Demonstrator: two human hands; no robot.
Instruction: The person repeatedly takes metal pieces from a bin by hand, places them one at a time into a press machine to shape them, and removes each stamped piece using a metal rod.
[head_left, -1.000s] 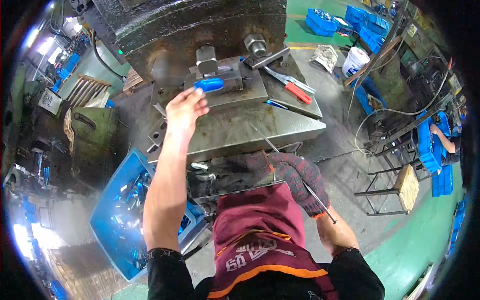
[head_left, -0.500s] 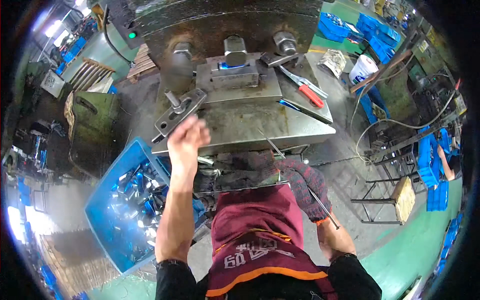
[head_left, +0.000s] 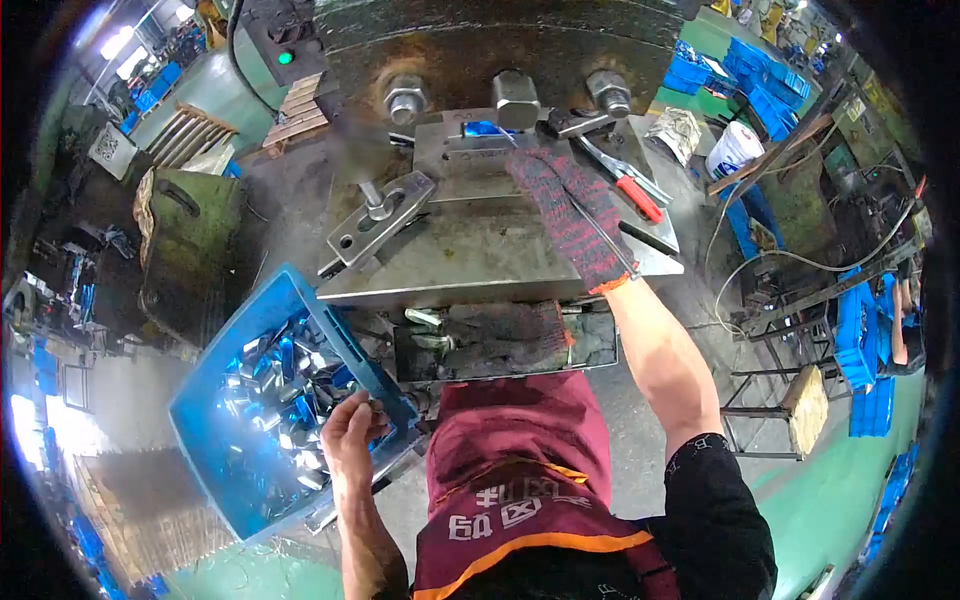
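Observation:
My right hand, in a dark red-and-black knit glove, is closed around a thin metal rod. The rod's far tip reaches the steel die block, beside a shiny blue-looking metal piece in its slot. Bare, my left hand is at the right edge of the blue bin, fingers curled together; what they hold, if anything, cannot be made out. Many shiny bent metal pieces fill the bin.
Red-handled pliers lie on the right of the press bed. A slotted clamp bar is bolted at its left. Below the bed's front edge sits a metal tray with a dark glove. A wooden-topped stool stands at right.
My right hand has gone from the bed's front edge up to the die with the rod. My left hand has dropped from the clamp bar to the bin. The view has shifted slightly.

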